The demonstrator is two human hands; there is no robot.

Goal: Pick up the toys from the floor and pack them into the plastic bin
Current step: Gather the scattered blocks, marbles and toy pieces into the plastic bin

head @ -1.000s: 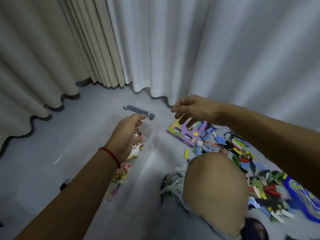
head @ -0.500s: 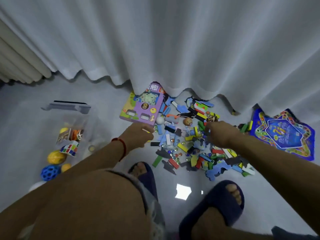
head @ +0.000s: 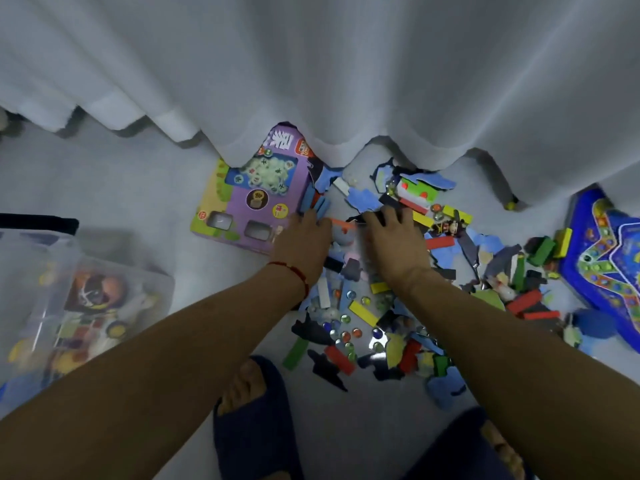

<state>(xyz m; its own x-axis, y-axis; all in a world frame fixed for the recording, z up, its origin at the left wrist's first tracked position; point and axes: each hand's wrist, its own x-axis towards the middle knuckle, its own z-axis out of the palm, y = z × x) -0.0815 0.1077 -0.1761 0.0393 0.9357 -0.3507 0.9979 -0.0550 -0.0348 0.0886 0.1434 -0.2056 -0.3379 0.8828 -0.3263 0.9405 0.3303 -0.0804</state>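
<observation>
A heap of small toys point(head: 408, 299), with coloured blocks, foam puzzle pieces and glass marbles, lies on the grey floor in front of me. Both hands rest palm down on the far part of the heap. My left hand point(head: 304, 245), with a red thread at the wrist, lies beside the purple game box point(head: 249, 202), fingertips on blue pieces. My right hand point(head: 396, 247) covers pieces just to its right, fingers spread. What lies under the palms is hidden. The clear plastic bin point(head: 38, 271) stands at the left, with several toys inside.
A white curtain point(head: 346, 81) hangs down to the floor right behind the heap and covers part of the box. A blue star-patterned game board point(head: 602, 265) lies at the right edge. My feet in dark slippers point(head: 252, 420) stand close below the heap.
The view has swung from the bin to the heap and come closer. Both hands have moved forward onto the far toys and drawn close together, side by side.
</observation>
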